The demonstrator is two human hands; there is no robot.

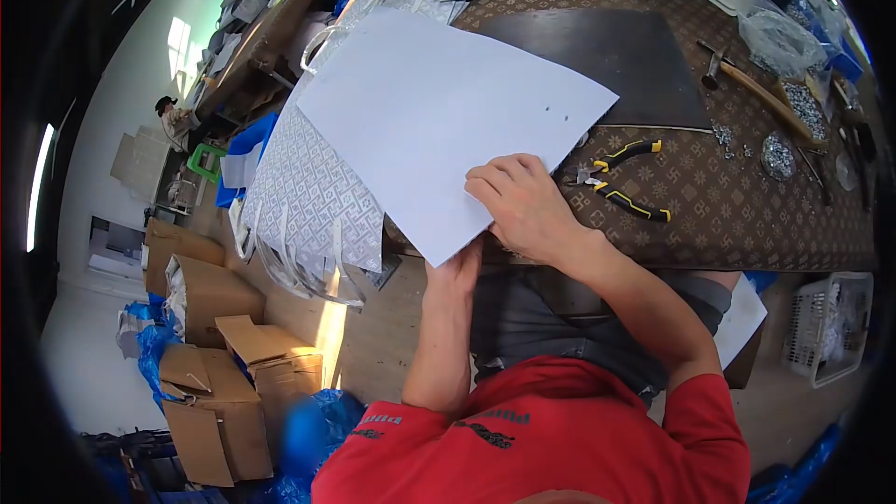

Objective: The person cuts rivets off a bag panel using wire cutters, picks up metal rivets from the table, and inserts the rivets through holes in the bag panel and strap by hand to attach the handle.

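A large white sheet (439, 121), stiff like board, lies tilted at the table's near edge. Two small dark holes or marks show near its right corner. My left hand (455, 271) reaches beneath the near corner, its fingers mostly hidden by the sheet. On the near right edge, my right hand (525, 203) curls its fingers over the top surface, closed on the sheet. Just right of that hand lie pliers (635, 182) with black and yellow handles, jaws toward the sheet. Under the white sheet, patterned grey-white sheets (322, 196) with clear plastic strips hang over the table's left side.
The brown patterned tablecloth (672, 233) carries a dark flat board (597, 56), a hammer (711, 65) and small metal pieces (777, 157). A white basket (826, 327) stands low on the right. Cardboard boxes (215, 392) sit on the floor at left; another person (175, 121) is farther back.
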